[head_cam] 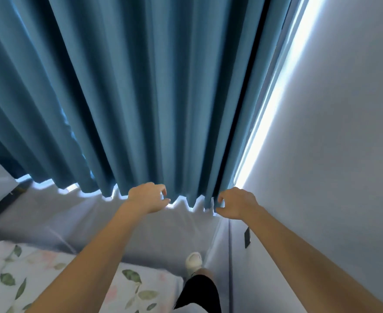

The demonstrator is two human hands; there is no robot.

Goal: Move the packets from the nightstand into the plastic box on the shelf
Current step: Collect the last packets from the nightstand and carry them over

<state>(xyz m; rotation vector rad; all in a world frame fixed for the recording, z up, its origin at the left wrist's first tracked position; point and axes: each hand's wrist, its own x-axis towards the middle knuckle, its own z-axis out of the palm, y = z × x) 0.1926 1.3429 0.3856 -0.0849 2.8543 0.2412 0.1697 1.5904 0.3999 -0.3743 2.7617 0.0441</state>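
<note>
Both grips are loosely curled and empty: the left hand [146,197] and right hand [235,203] hover before the teal curtain [141,98] hem. At 7 o'clock lies a floral-print bed [12,274]. No packets in view.

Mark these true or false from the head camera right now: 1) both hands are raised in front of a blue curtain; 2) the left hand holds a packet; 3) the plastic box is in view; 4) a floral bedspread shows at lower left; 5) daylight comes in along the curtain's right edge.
1) True. The left hand and right hand are both up by the hem of the blue curtain.
2) False. The left hand holds nothing; its fingers are loosely curled.
3) False. No plastic box, shelf or packets show here.
4) True. The floral bedspread fills the lower left.
5) True. A bright strip of daylight runs between the curtain and the white wall.
</note>
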